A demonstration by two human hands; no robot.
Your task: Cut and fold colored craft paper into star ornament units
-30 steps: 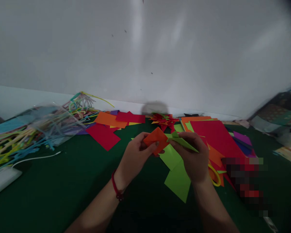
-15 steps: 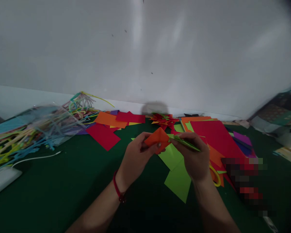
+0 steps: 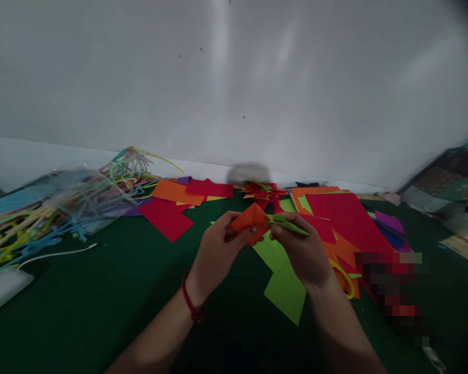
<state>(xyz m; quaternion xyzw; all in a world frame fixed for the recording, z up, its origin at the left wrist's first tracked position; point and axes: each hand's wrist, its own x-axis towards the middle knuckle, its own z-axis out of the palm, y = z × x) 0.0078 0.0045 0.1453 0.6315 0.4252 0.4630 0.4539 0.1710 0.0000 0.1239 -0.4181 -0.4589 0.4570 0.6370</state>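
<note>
My left hand (image 3: 224, 246) pinches a folded orange paper piece (image 3: 253, 215), thumb across its front. To its right, my right hand (image 3: 302, 249) grips a folded green paper piece (image 3: 290, 224) between thumb and fingers. The tip of the green piece meets the right edge of the orange one; whether it is tucked in or only touching, I cannot tell. Flat light-green paper squares (image 3: 286, 293) lie on the table under my hands. Yellow scissor-like handles (image 3: 345, 279) show beside my right wrist.
A cluster of folded red, orange and green paper (image 3: 263, 193) sits by the wall. Red sheets (image 3: 345, 215) are stacked at right, loose red squares (image 3: 167, 218) lie left. Pipe cleaners (image 3: 132, 166) and a clear plastic bag (image 3: 89, 192) are far left, near a white power strip (image 3: 8, 288).
My right hand has shifted slightly left with the green paper, which now lies closer against the orange piece. My left hand has barely moved.
</note>
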